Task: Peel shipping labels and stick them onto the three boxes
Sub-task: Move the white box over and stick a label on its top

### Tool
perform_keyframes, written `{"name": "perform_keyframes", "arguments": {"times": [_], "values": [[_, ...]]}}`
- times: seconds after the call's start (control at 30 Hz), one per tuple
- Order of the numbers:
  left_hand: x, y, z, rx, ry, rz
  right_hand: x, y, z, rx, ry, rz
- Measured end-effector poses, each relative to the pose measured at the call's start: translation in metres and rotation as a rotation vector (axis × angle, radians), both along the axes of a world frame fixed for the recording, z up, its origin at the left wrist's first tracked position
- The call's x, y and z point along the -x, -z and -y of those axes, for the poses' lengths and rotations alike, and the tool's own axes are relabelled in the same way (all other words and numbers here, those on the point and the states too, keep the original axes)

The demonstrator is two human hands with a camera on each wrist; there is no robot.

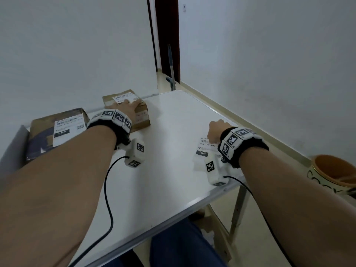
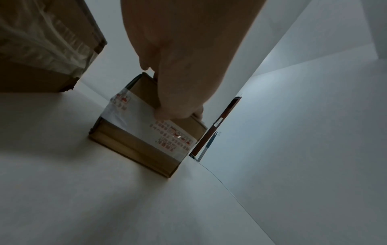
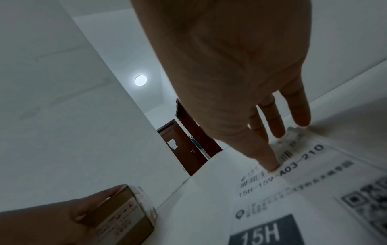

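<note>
A small brown box (image 1: 141, 117) stands at the far left of the white table (image 1: 163, 189). It has a white label (image 1: 121, 98) on top. My left hand (image 1: 129, 102) lies flat on that label, fingers stretched out, thumb against the box's near side (image 3: 125, 220). A bigger box (image 1: 38, 139) with its own label (image 1: 67, 130) sits nearer, at the left edge. On the right, a loose shipping label (image 1: 204, 149) marked 15H lies on the table. My right hand (image 3: 278, 140) reaches down with straight fingers, and one fingertip (image 3: 272, 167) touches its barcode. No third box is in view.
An orange mug (image 1: 331, 170) stands off the table's right corner. A wall runs close behind the boxes on the left. A mop handle (image 1: 171, 64) leans by the dark doorway beyond the table's far end. My legs are under the near edge.
</note>
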State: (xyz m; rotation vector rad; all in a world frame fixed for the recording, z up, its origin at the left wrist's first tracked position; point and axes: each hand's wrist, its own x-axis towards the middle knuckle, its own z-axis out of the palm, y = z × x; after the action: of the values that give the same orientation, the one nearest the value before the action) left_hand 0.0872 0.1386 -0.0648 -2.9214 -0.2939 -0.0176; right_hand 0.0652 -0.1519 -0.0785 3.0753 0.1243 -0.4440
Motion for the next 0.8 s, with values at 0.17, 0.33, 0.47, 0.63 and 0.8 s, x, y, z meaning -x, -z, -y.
{"name": "perform_keyframes", "arguments": {"times": [0.17,0.33,0.47,0.63,0.8], "values": [[-0.008,0.005,-0.004,-0.028,0.036,-0.043,-0.007,0.003,-0.012,-0.162,-0.006,0.017],[-0.006,0.007,0.000,-0.027,0.012,-0.030,-0.010,-0.007,-0.035,-0.461,0.011,0.093],[0.014,-0.019,0.008,0.101,0.022,0.001,-0.008,-0.035,-0.068,-0.796,-0.039,0.190],[0.060,-0.071,-0.025,0.387,0.063,0.196,0.008,-0.077,-0.138,-1.096,-0.213,0.268],[0.133,-0.109,-0.074,0.637,-0.042,0.419,0.041,-0.104,-0.209,-1.245,-0.408,0.279]]}}
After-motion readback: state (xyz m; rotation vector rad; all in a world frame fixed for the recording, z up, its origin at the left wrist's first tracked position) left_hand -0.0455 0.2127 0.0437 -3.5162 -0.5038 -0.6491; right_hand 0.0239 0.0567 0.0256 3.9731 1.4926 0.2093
